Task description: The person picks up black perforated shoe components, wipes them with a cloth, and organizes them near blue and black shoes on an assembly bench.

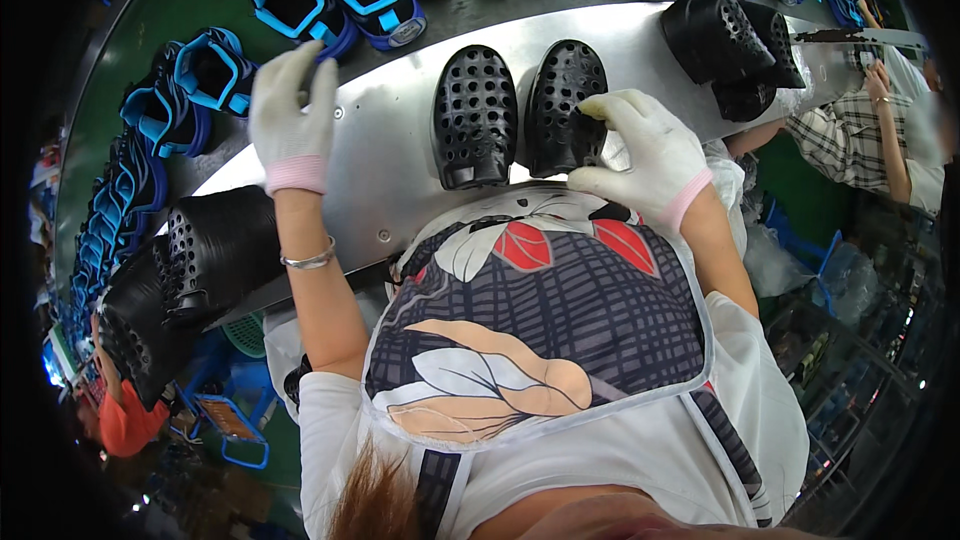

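Your left hand (pixel 290 108), at ten o'clock, is empty, spread; your right hand (pixel 652 152) touches the one-o'clock black clog (pixel 560 105), grip unclear. Probably light, rubbery; pinch its sides.

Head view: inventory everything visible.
Curved metal shelf: one, silver, centre.
Flat table: one, dark green, beyond shelf.
Perforated clog-shaped pieces: two, black, mid-shelf.
Perforated rounded forms: at least four, black, by both shelf ends.
Chunky-soled shoes: many, black and blue, along the table.
Plastic bags: several, clear, right.
Co-workers: at least two, plaid right, orange left.
Floral apron: one, mostly dark, worn.
Bracelet: one, silver, left wrist.
Left gloved hand: one, white, near shoes.
Right gloved hand: one, white, at right-hand clog-shaped piece.
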`<act>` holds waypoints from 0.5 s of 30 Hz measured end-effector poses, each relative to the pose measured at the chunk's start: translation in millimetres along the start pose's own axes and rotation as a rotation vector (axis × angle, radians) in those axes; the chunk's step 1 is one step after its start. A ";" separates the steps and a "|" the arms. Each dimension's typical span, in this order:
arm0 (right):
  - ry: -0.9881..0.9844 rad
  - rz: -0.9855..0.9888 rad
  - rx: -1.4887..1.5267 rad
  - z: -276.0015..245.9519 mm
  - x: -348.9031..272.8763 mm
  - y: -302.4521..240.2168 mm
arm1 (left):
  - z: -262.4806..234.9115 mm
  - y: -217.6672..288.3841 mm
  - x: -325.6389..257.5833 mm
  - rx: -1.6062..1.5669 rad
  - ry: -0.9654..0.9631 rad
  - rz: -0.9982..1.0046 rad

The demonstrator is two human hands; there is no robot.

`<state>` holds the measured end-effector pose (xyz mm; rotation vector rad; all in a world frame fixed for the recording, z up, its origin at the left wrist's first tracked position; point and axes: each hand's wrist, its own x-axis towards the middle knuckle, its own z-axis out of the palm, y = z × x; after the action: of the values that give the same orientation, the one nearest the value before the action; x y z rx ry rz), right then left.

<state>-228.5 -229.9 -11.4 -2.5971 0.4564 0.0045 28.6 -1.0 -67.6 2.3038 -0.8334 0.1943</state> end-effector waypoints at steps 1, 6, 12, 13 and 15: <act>0.018 -0.025 -0.042 3.7 0.9 -1.6 | 4.7 0.2 -2.3 -0.011 -0.028 0.026; -0.011 -0.053 -0.131 13.9 8.0 -6.6 | 14.8 10.1 -12.5 -0.027 -0.113 0.086; -0.054 -0.025 -0.011 -9.1 13.7 -9.9 | 1.4 34.2 -14.3 -0.322 -0.334 -0.156; -0.029 -0.055 0.025 -15.9 16.1 -12.7 | -0.2 35.8 -13.6 -0.409 -0.377 -0.172; 0.030 -0.167 0.128 -27.8 23.9 -30.3 | -1.7 44.8 -15.8 -0.784 -0.460 -0.236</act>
<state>-198.5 -225.9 25.3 -2.5041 0.2411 -0.1171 -11.2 -17.4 -47.3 1.6752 -0.6738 -0.6760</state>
